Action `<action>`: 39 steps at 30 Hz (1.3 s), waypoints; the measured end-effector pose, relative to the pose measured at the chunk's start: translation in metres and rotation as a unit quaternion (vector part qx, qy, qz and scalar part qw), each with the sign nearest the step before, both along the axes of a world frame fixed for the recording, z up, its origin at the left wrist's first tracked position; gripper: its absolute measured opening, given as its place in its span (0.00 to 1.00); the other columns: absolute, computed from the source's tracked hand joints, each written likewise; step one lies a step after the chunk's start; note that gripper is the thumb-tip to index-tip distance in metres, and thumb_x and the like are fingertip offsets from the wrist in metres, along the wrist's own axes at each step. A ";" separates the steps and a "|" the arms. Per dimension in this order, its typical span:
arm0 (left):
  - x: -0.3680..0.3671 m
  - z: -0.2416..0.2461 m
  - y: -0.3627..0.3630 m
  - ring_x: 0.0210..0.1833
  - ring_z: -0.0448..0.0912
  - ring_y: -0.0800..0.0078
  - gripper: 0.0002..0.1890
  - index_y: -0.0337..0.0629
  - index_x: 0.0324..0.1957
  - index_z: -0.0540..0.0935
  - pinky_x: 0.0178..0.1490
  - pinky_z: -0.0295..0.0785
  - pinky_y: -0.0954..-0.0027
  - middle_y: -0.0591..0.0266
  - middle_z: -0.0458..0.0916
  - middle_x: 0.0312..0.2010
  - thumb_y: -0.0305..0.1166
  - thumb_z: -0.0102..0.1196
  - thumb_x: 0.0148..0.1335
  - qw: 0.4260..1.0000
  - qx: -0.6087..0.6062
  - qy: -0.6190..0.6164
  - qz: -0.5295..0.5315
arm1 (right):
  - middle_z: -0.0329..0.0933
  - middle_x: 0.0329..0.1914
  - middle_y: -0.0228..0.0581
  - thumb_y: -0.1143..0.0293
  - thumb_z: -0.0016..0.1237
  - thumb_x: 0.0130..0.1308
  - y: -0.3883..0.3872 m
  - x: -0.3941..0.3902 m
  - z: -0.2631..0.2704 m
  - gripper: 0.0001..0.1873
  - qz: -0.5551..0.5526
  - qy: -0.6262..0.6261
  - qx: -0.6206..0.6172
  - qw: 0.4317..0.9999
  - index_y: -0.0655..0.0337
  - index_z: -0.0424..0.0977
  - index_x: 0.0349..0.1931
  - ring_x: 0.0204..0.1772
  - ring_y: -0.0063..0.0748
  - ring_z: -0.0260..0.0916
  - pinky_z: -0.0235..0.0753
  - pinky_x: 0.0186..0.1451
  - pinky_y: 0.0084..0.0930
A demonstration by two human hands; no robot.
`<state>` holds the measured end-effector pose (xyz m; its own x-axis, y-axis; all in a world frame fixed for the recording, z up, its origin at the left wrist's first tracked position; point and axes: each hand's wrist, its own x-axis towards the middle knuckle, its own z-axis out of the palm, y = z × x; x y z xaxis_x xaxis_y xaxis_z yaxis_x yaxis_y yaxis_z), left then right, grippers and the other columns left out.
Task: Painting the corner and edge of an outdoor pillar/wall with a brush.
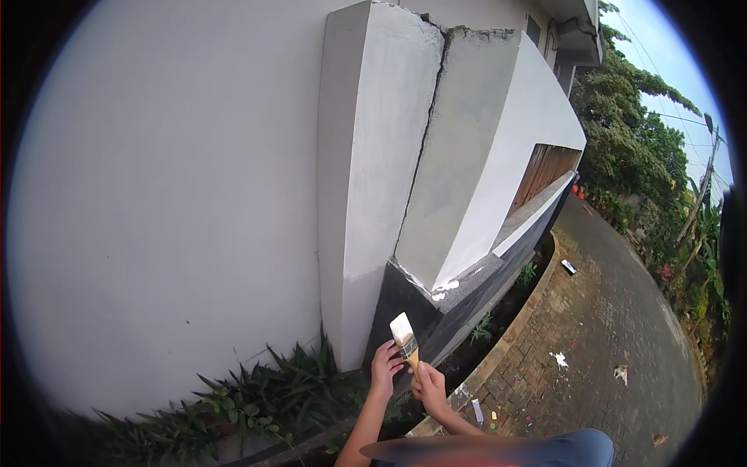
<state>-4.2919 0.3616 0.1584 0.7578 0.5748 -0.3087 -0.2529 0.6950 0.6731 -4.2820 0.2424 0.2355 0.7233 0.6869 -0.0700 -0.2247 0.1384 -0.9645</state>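
My right hand [430, 386] grips the wooden handle of a flat paintbrush [411, 354]. White paint coats the bristles, which point up and slightly left. My left hand [385, 368] is beside the brush's metal ferrule with its fingers apart; whether the fingertips touch it cannot be made out. Beyond the brush stands a white and pale-grey wall pillar [461, 157], split from top to bottom by a dark crack [429, 119]. Fresh white paint marks the pillar's lower edge above a dark base [402, 300].
A broad white wall [175, 204] rises on the left, with green plants [280, 379] at its foot. On the right, a concrete curb [513, 333] borders brick paving [543, 379] with a white paint splash [559, 359] and scattered litter. Trees [630, 128] line the far side.
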 end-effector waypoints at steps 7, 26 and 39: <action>0.027 0.033 -0.006 0.34 0.74 0.77 0.20 0.44 0.54 0.68 0.40 0.66 0.76 0.63 0.72 0.48 0.41 0.42 0.62 0.996 0.082 -0.007 -0.014 | 0.55 0.15 0.23 0.58 0.33 0.70 -0.013 0.023 0.014 0.16 -0.020 -0.002 0.045 0.999 0.63 0.68 0.34 0.15 0.10 0.45 0.43 0.16 0.11; 0.049 0.044 -0.047 0.35 0.79 0.72 0.27 0.37 0.63 0.58 0.42 0.70 0.77 0.53 0.64 0.56 0.27 0.44 0.61 0.921 0.369 0.098 0.077 | 0.53 0.13 0.22 0.55 0.32 0.70 -0.079 0.084 -0.021 0.17 -0.255 0.050 0.064 0.964 0.59 0.66 0.34 0.10 0.10 0.44 0.40 0.12 0.12; 0.061 0.091 -0.059 0.45 0.77 0.65 0.49 0.42 0.62 0.20 0.56 0.63 0.67 0.47 0.48 0.61 0.41 0.48 0.60 0.959 0.217 0.118 -0.135 | 0.54 0.13 0.21 0.55 0.34 0.69 -0.089 0.101 -0.032 0.16 -0.254 0.088 0.053 0.962 0.58 0.68 0.36 0.10 0.10 0.44 0.40 0.12 0.12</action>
